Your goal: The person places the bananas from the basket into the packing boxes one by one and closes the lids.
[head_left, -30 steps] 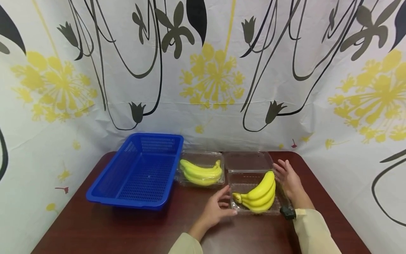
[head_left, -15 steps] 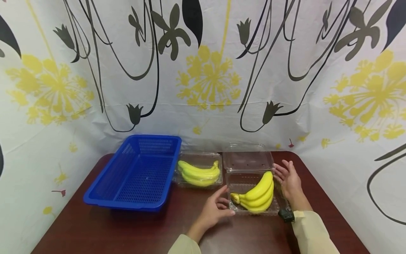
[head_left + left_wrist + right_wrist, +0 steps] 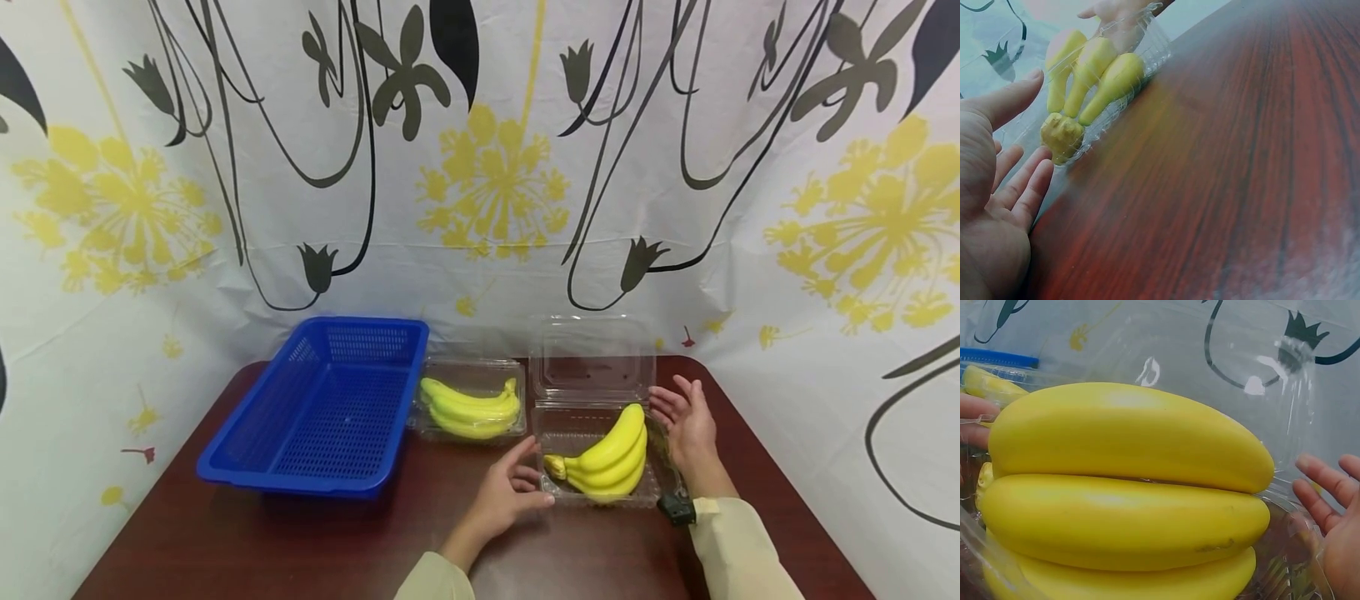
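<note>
A bunch of yellow bananas (image 3: 611, 462) lies in the base of a clear plastic clamshell container (image 3: 558, 433). Its see-through lid (image 3: 592, 354) is tilted up at the back, hinged to the base. At the container's left wall is my left hand (image 3: 506, 500), fingers extended and thumb apart, at or touching the plastic near the banana stem (image 3: 1062, 134). Along the right side my right hand (image 3: 688, 429) is held with loosely spread fingers near the hinge. The right wrist view shows that hand (image 3: 1341, 531) apart from the bananas (image 3: 1129, 522), gripping nothing.
To the left stands a blue plastic basket (image 3: 337, 417) with slotted sides. Between it and the open container sits another clear container (image 3: 442, 429) with bananas (image 3: 472, 410), its lid down. A patterned white cloth (image 3: 480, 283) hangs behind the dark red table (image 3: 300, 550).
The clear lid has swung up from lying back on the table to a raised tilt. Both hands stay nearly in place; the view has shifted slightly.
</note>
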`<action>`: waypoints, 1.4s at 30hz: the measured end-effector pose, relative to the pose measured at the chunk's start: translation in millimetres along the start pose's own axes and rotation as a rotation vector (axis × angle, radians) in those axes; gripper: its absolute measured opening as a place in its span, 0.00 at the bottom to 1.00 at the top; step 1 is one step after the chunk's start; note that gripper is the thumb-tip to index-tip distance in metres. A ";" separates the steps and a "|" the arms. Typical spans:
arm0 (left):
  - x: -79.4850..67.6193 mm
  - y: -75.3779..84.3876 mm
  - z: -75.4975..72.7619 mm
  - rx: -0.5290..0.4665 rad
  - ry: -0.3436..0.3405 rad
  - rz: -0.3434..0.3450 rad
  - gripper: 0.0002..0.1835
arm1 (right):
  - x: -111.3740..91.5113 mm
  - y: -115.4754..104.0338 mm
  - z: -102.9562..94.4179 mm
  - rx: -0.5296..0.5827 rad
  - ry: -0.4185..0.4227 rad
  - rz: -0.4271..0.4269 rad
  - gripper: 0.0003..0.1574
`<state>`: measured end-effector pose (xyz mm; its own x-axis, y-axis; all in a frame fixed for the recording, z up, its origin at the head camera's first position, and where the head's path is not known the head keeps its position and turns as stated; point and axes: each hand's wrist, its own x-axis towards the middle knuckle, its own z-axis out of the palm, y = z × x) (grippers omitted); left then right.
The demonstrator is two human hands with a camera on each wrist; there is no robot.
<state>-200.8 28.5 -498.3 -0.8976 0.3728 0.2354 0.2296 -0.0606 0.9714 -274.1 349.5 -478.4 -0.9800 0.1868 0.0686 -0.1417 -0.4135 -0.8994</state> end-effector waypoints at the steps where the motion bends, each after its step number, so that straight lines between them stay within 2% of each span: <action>1: 0.0 0.4 -0.1 -0.002 0.001 0.000 0.43 | -0.1 -0.1 0.3 0.004 0.006 -0.002 0.29; 7: -0.7 3.4 -1.0 -0.012 0.001 -0.001 0.43 | 1.1 -0.2 2.0 0.024 0.054 -0.005 0.27; 11: 1.0 0.0 -1.4 -0.020 -0.003 -0.004 0.43 | 1.1 -0.2 2.8 0.013 0.079 0.004 0.28; 18: 7.8 -26.6 -1.5 -0.023 0.004 0.010 0.48 | 1.0 -1.0 2.9 0.054 0.110 0.008 0.28; 22: 8.9 -32.3 -2.2 -0.032 0.011 0.015 0.50 | -0.9 -1.5 2.7 0.105 0.111 -0.004 0.30; 27: 8.9 -32.6 -2.4 -0.052 0.013 0.013 0.51 | -3.7 -2.4 2.2 0.171 0.062 -0.032 0.29; 35: 9.7 -34.5 -3.0 -0.047 0.006 0.000 0.51 | -6.5 -4.7 5.4 0.213 0.076 -0.014 0.28; 39: 7.5 -24.2 -3.0 -0.057 -0.001 0.012 0.50 | -11.2 -9.2 10.3 0.218 0.072 -0.008 0.28; 42: 4.4 -11.8 -3.2 -0.062 -0.010 0.018 0.49 | -14.3 -12.5 12.0 0.156 0.058 -0.006 0.27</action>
<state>-208.6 27.8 -508.6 -0.8898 0.3800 0.2529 0.2215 -0.1250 0.9671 -260.0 341.4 -463.0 -0.9701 0.2388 0.0444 -0.1717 -0.5451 -0.8206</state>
